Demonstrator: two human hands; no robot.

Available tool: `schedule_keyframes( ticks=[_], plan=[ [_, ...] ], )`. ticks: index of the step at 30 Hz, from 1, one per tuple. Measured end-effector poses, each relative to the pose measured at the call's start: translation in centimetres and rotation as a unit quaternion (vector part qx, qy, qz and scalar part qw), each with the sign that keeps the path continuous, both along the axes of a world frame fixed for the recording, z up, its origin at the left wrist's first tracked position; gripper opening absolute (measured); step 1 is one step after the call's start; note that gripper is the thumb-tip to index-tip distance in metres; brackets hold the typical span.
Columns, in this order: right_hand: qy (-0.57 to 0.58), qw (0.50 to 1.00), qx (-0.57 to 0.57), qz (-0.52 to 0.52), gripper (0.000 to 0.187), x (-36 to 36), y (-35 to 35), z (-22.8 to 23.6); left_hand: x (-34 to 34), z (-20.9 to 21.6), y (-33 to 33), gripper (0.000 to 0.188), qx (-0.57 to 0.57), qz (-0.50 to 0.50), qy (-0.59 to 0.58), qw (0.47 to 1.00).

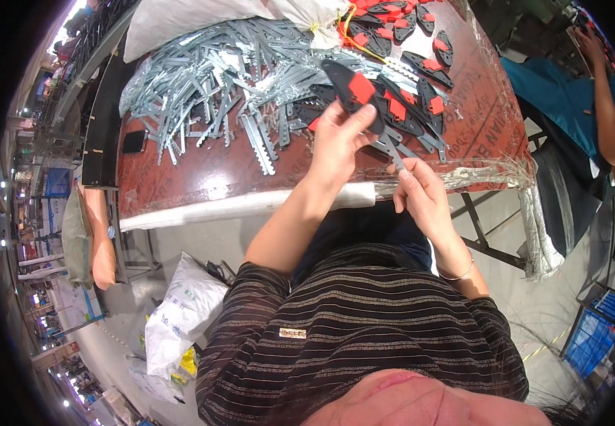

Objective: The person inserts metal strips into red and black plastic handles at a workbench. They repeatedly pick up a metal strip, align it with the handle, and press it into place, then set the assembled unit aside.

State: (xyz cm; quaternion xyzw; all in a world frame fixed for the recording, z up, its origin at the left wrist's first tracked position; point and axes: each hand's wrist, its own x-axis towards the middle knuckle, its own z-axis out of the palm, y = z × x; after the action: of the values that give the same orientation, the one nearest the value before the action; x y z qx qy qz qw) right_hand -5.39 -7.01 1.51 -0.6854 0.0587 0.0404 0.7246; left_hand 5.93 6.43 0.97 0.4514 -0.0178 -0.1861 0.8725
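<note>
My left hand (338, 142) is closed round a black plastic handle-like part (341, 77) with a red tab, held tilted above the table's near edge. My right hand (422, 193) pinches the lower end of a flat grey metal strip (391, 150). The strip's upper end is close to the lower end of the black part; whether it sits inside cannot be made out. Beyond my hands lie several more black parts with red tabs (431, 105). To their left spreads a large heap of notched metal strips (204, 82).
The reddish-brown table (201, 183) has a white padded front edge (250, 209). A dark phone (134, 142) lies at its left, a white sack (179, 27) at the back. Another person's forearm (97, 231) shows at left; a person in teal (556, 99) is at right. White bags (172, 326) stand on the floor.
</note>
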Motion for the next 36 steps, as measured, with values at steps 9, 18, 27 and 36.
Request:
schedule_keyframes(
  ticks=[9, 18, 27, 36],
  plan=[
    [-0.019, 0.988, 0.151, -0.001, 0.022, 1.1, -0.3, -0.3, -0.5, -1.1, -0.4, 0.035, -0.047, -0.113, -0.081, 0.989],
    [0.016, 0.985, 0.167, 0.029, 0.025, 1.0, -0.1, 0.0, 2.0, -1.4, 0.6, 0.075, -0.183, -0.216, -0.076, 0.956],
    [0.005, 0.981, 0.195, -0.002, 0.025, 1.5, 1.1, 0.8, 1.5, -3.0, 0.5, 0.062, -0.271, -0.190, -0.076, 0.941],
    [-0.008, 0.980, 0.195, 0.040, 0.037, 2.8, 0.6, 0.6, 0.1, -2.1, 1.2, 0.066, -0.192, -0.178, -0.049, 0.964]
  ],
)
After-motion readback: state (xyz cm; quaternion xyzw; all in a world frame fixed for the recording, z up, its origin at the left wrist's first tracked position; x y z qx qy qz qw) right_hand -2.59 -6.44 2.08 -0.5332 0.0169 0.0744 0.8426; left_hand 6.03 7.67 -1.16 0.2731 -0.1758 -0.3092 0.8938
